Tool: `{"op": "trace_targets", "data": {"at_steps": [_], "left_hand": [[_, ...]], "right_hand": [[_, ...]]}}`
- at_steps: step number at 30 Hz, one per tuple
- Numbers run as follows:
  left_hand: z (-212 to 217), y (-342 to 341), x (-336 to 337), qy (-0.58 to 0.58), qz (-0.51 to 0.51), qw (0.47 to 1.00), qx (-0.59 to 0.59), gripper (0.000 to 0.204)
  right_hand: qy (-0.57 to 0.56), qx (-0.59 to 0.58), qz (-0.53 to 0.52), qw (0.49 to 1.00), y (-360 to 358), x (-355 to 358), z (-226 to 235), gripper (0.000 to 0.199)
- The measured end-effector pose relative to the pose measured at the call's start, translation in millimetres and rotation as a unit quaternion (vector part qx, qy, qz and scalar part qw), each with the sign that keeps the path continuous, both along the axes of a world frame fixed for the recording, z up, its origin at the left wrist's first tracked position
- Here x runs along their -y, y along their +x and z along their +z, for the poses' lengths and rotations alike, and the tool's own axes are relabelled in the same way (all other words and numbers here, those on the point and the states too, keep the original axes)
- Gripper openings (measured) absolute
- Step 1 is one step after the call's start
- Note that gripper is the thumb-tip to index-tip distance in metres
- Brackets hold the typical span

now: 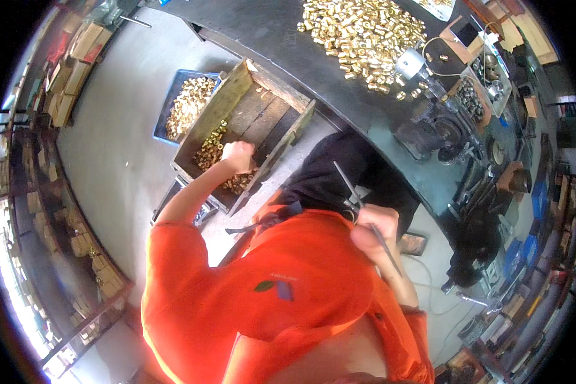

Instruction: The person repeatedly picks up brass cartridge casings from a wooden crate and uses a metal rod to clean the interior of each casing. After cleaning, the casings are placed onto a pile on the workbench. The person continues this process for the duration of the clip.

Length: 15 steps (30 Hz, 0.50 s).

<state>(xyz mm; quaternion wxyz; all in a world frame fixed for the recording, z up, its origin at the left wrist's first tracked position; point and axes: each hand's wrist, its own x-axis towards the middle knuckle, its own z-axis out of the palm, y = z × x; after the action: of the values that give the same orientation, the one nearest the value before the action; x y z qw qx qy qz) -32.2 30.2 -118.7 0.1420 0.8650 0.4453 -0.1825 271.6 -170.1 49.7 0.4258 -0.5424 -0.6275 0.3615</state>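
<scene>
My left hand reaches down into a wooden box, over small brass fittings heaped in its near left part. Its fingers look curled closed; whatever they hold is hidden beneath the hand. In front of my right hip, my right hand grips a thin grey metal rod. The rod slants across the fist and sticks out at both ends.
A blue bin of brass fittings stands left of the box. On the dark workbench lies a large pile of brass fittings, beside a machine with a round metal chuck. Loaded shelves line the left side.
</scene>
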Motion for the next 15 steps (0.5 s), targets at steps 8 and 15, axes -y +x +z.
{"op": "trace_targets", "data": {"at_steps": [8, 15], "left_hand": [[123, 61, 37, -0.486, 0.293, 0.591, 0.574, 0.032], [123, 109, 85, -0.683, 0.292, 0.386, 0.547, 0.033]], "right_hand": [[-0.004, 0.005, 0.042, 0.999, -3, -14, 14, 0.040], [-0.016, 0.014, 0.043, 0.999, -1, -19, 21, 0.031]]}}
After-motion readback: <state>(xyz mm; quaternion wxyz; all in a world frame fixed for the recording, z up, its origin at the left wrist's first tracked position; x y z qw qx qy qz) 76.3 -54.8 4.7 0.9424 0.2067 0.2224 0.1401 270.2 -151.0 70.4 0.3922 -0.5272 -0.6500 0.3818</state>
